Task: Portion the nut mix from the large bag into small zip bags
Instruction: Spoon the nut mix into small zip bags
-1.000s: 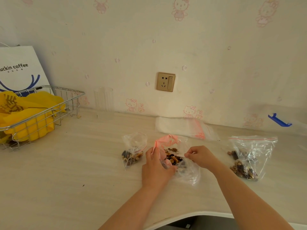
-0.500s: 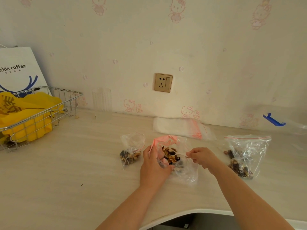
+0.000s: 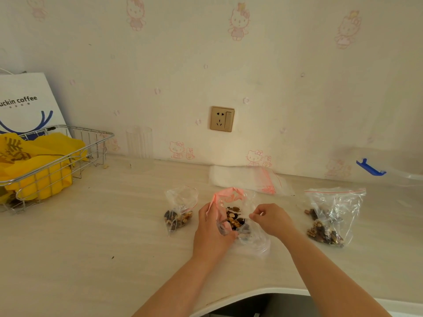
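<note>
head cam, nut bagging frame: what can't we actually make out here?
- Left hand: fingertips are buried in the pink-topped bag, so the exact grip is hidden.
- Clear bag under both hands: its opening is covered by the right hand; open or zipped is unknown.
- Wire basket: cut off by the left edge; yellow bags hide its contents.
- Blue clip: the plastic beside it is too faint to identify.

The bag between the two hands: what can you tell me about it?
The bag between the hands is thin, crinkled clear plastic with a pink rim, its mouth open and mixed brown nuts inside. It lies on the pale table. The left hand grips its left side; the right hand pinches its right edge.
</note>
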